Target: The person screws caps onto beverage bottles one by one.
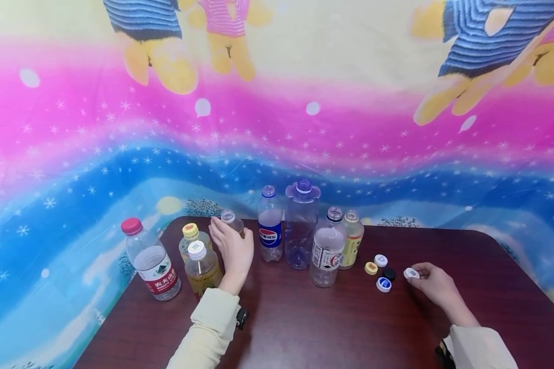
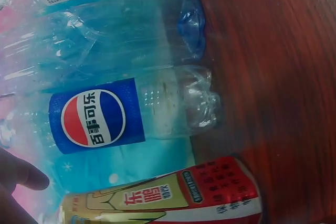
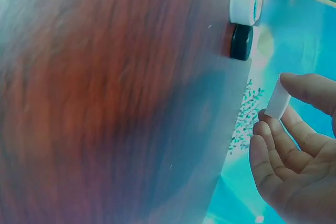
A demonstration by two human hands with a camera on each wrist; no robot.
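My left hand (image 1: pixel 233 248), fingers extended and thumb apart, is beside a small uncapped bottle (image 1: pixel 228 217) and partly hides it. In the left wrist view that bottle carries a gold and red label (image 2: pixel 163 198), and the thumb (image 2: pixel 29 174) shows near its neck end. Between thumb and fingertips, my right hand (image 1: pixel 436 287) pinches a white bottle cap (image 3: pixel 278 97) over the right of the table. Just left of it lie a white cap (image 1: pixel 380 260), a yellow cap (image 1: pixel 371 268), a black cap (image 1: pixel 388 273) and a blue cap (image 1: pixel 383 285).
Uncapped bottles stand mid-table: a Pepsi bottle (image 1: pixel 270 233), a tall purple-tinted bottle (image 1: pixel 301 225), a clear labelled bottle (image 1: pixel 327 256) and a yellow-labelled bottle (image 1: pixel 352 241). Capped ones stand left: pink-capped (image 1: pixel 154 264), yellow-capped (image 1: pixel 191 236), white-capped (image 1: pixel 203 271). A patterned cloth (image 1: pixel 304 138) hangs behind.
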